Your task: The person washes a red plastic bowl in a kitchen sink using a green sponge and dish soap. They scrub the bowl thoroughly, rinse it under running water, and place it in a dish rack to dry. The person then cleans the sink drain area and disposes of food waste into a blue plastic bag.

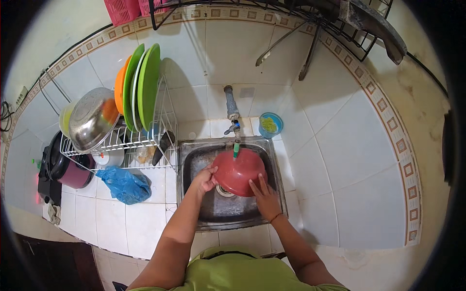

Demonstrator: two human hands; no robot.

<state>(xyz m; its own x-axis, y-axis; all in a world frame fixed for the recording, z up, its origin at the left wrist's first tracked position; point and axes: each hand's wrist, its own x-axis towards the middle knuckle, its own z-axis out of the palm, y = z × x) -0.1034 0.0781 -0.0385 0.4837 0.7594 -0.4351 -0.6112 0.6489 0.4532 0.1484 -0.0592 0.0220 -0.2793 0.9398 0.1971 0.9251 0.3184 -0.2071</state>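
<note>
A red plastic bowl [238,171] is tilted over the metal sink [233,217], its outer side facing up. My left hand [205,178] grips the bowl's left edge between thumb and fingers. My right hand [267,198] holds the near right side, fingers spread on the outer surface and thumb hidden. Directly above the bowl is the tap [236,127], whose green nozzle [236,149] points down at it. Part of the drain [225,191] shows below the bowl's near edge.
Left of the sink, a white wire dish rack [168,109] holds green plates [149,87] and a metal bowl [94,120]. A blue plastic bag [125,184] and a rice cooker [74,169] sit nearby. Behind right is a blue tub [265,131] with a yellow-green sponge [268,124]. A black rack [316,16] hangs overhead.
</note>
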